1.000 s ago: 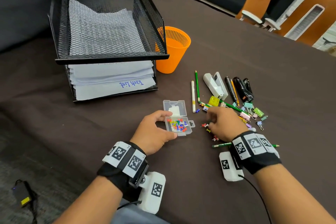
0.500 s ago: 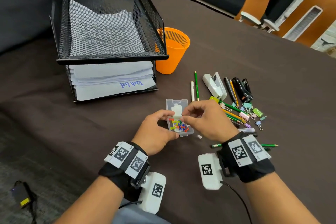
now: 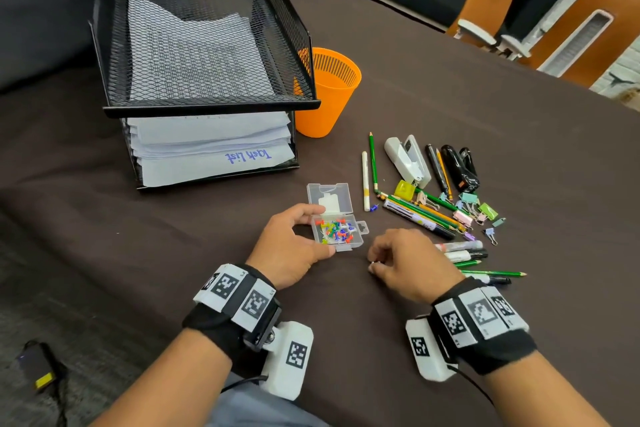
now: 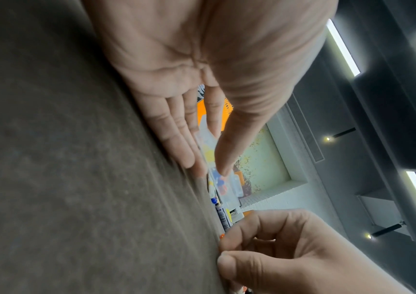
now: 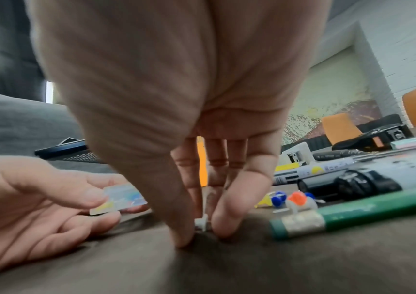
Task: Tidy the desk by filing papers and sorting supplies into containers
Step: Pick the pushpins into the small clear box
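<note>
A small clear pin box [image 3: 341, 232] lies open on the dark table cloth [image 3: 450, 107], with several coloured push pins inside and its lid [image 3: 330, 199] folded back. My left hand [image 3: 311, 230] grips the box at its left side, thumb over it and fingers under it [image 5: 118, 199]. Just right of the box, my right hand [image 3: 375, 263] is down on the cloth. Its thumb and fingertips pinch a white push pin [image 5: 203, 223]. In the left wrist view the box [image 4: 208, 147] shows between my left fingers.
A black mesh paper tray [image 3: 207, 107] with stacked sheets stands at the back, an orange cup [image 3: 329, 97] beside it. Right of my hands lie pencils, markers, a white stapler [image 3: 407, 159], binder clips and loose pins [image 5: 279, 199]. A green pencil [image 5: 352, 214] lies close to my right hand.
My right hand went from the pile to over the box, then came down onto the cloth right of it and closed on a white pin. My left hand stayed on the box.
</note>
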